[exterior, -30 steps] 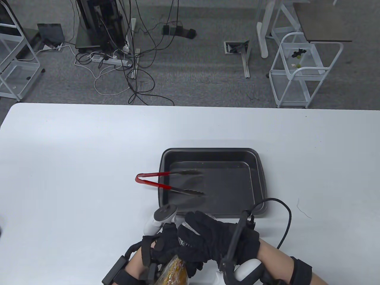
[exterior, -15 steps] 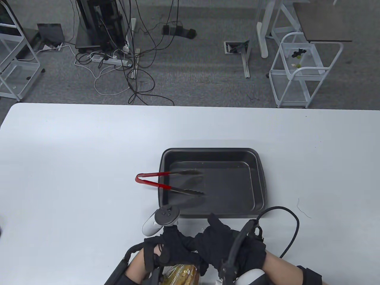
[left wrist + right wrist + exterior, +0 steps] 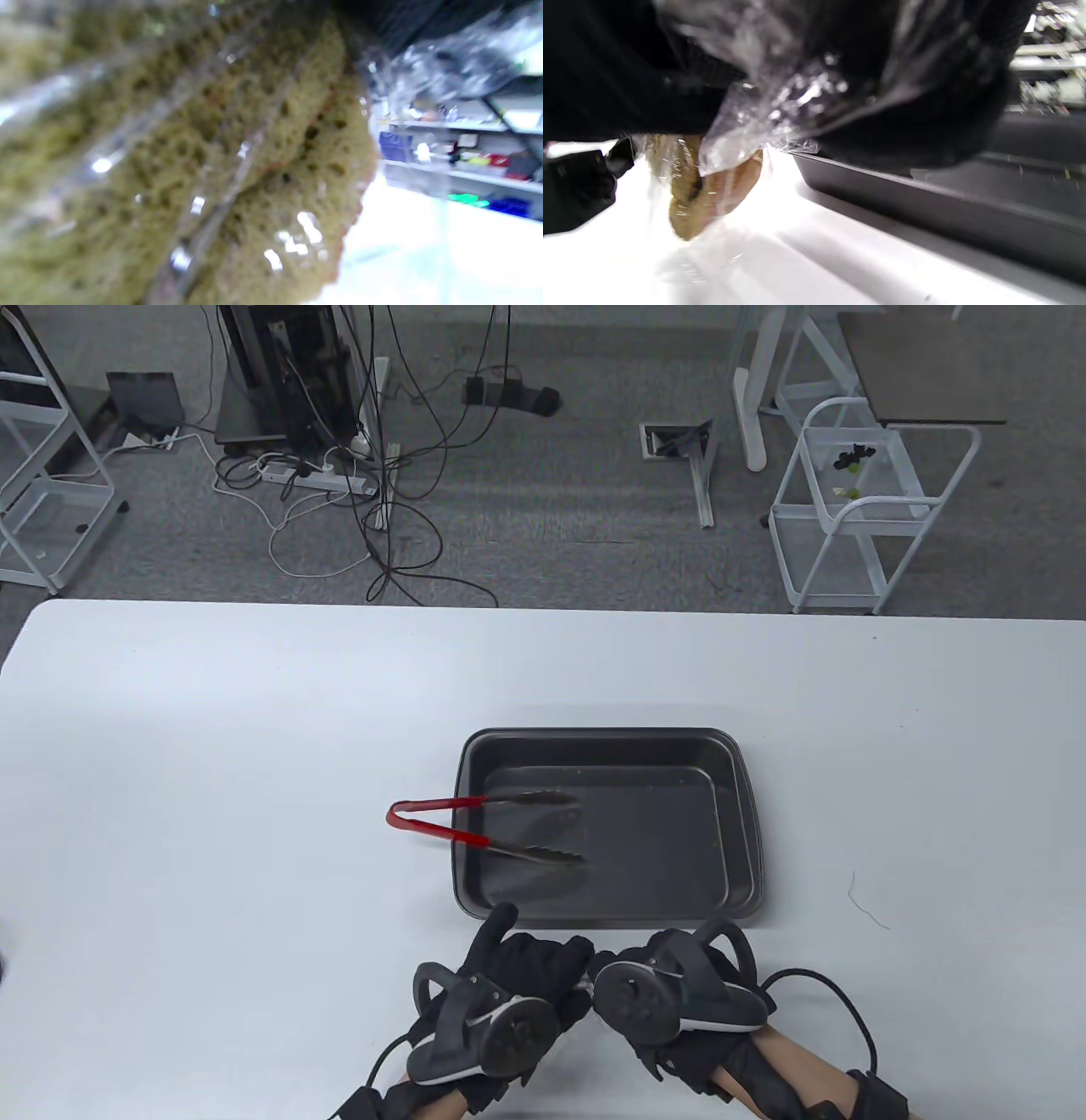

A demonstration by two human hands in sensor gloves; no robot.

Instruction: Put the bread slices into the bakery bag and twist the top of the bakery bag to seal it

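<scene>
Twisting step in hand, by the look of it. Bread slices [image 3: 237, 169] already inside the clear bag [image 3: 780, 101], low centre of the table view beneath the hands. Left hand [image 3: 509, 984] and right hand [image 3: 670, 993] close together at the bag's neck, right fingers bunching plastic; left grip impossible to tell. Next: more turns, top held tight. Tray [image 3: 738, 814] with tongs [image 3: 475, 836] just above.

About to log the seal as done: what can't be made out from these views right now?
- Table view: the bakery bag is hidden under the left hand and right hand.
- Right wrist view: the bag's neck is blurred and runs into the glove, so the twist can't be judged.
- Left wrist view: the bread slices are blurred and cut off by the edges; no count possible.
</scene>
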